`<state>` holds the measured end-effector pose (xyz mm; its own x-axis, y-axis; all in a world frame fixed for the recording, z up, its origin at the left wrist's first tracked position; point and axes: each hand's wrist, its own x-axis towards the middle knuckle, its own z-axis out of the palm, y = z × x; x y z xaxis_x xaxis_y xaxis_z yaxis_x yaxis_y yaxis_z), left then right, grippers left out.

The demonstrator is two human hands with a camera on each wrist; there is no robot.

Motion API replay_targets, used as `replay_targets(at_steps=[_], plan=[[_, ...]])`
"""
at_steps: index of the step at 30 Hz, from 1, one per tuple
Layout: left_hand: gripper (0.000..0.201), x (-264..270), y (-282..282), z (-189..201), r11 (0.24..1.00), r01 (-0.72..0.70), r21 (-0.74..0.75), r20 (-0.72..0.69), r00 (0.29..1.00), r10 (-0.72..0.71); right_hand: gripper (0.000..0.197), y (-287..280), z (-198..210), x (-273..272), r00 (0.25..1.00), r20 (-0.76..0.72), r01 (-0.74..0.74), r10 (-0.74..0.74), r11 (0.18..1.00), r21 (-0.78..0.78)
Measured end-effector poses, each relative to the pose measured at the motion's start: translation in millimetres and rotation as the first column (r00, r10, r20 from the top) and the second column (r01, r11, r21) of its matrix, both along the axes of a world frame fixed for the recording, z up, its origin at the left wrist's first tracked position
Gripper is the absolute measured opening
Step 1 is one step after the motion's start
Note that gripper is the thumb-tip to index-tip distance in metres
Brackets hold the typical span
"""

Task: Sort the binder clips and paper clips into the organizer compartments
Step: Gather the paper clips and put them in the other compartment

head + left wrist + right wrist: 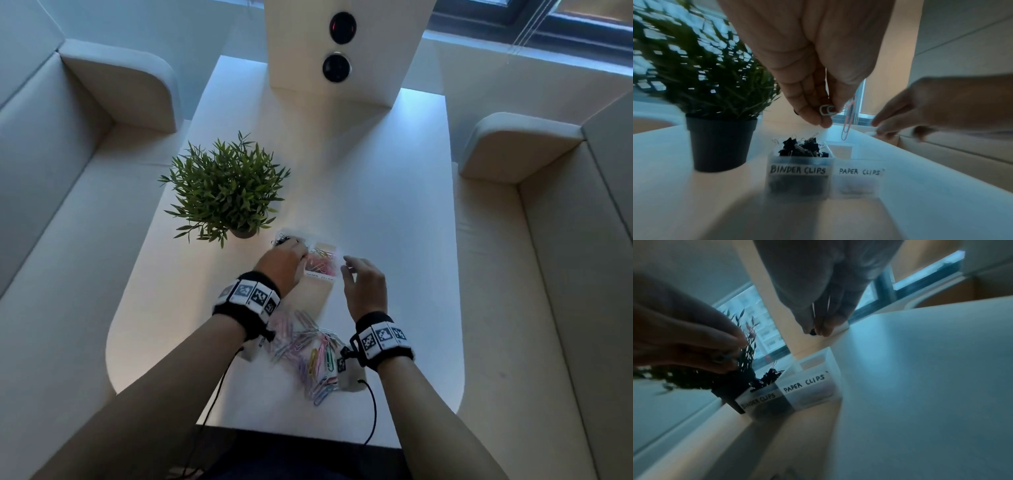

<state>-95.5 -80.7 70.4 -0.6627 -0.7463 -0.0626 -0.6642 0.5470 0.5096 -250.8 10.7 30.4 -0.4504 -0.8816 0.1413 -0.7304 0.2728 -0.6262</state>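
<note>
Both hands were up over the organizer [830,164], a small clear box with two labelled compartments at mid-table [394,212]. The left hand [280,265] hung above it, fingertips [818,116] pressed together on a white paper clip [826,110], and a pink paper clip [846,125] dangled below that pinch, over the compartment marked PAPER CLIPS [858,172]. The right hand [364,284] hovered just beside the organizer's right edge, clear of the left hand; its fingers were bunched together at the tips in the right wrist view, and a small dark thing showed between them, too blurred to name. The compartment marked BINDER CLIPS [798,170] was heaped with black binder clips [801,148] above its rim. The other compartment held pink and yellow paper clips [320,262]. Nearer the person, between the two wrists, a loose pile of pastel paper clips [308,353] lay on the table. A potted plant [224,188] stood just left of the organizer.
</note>
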Motion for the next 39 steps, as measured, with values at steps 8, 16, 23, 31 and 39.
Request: replay_targets(at_steps=[8, 16, 23, 31, 39], plan=[[0.02, -52.6, -20.1, -12.1, 0.942, 0.322, -0.098, 0.489, 0.84, -0.236, 0.014, 62.3, -17.3, 0.7, 0.981, 0.17, 0.096, -0.097, 0.995, 0.018], [0.019, -23.8, 3.9, -21.7, 0.985, 0.161, -0.055, 0.223, 0.964, -0.145, 0.044, 109.4, -32.1, 33.4, 0.99, 0.032, -0.135, 0.141, 0.82, 0.556], [0.055, 68.8, 80.0, -62.0, 0.927, -0.307, 0.217, 0.378, 0.902, 0.21, 0.006, 97.7, -38.6, 49.9, 0.987, -0.037, -0.11, 0.153, 0.838, 0.534], [0.028, 74.1, 82.3, -82.5, 0.951, -0.248, 0.183, 0.215, 0.954, 0.208, 0.019, 79.8, -33.8, 49.0, 0.998, -0.018, -0.046, 0.064, 0.867, 0.496], [0.024, 62.5, 67.5, -78.8, 0.944, -0.286, 0.167, 0.212, 0.945, 0.249, 0.02, 75.5, -38.3, 43.6, 0.995, 0.009, -0.093, 0.102, 0.867, 0.49]])
